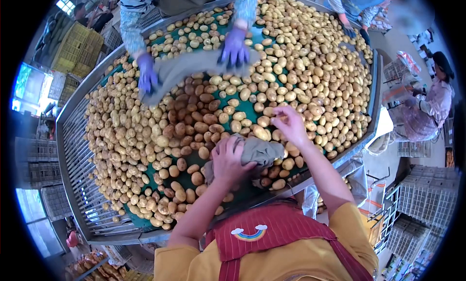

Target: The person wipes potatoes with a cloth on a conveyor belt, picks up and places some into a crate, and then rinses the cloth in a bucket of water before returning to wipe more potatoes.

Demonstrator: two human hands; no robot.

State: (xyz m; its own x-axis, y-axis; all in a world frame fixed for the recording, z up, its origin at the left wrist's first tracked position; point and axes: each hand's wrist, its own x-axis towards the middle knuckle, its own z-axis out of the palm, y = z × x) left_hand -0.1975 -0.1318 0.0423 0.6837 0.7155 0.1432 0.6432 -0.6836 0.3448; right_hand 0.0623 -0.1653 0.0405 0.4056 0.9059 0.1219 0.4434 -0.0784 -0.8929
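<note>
My left hand [229, 160] is closed on a crumpled grey cloth [264, 151] that lies over potatoes near the front edge of the sorting table. What may be under the cloth is hidden. Just above and to the right, my right hand [291, 125] hovers beside a pale potato [261, 132], its fingers curved but apart, with nothing seen in them. Darker, wet-looking potatoes [195, 117] form a patch ahead of my left hand. Green table surface [246, 108] shows between the heaps.
Across the table, a person's purple-gloved hands [235, 47] spread another grey cloth [187, 67] over potatoes. Another person's dark-gloved hand [348, 30] is at the far right. The metal rim [73, 196] surrounds the table; slats [90, 184] line its left end. Crates [421, 196] stand right.
</note>
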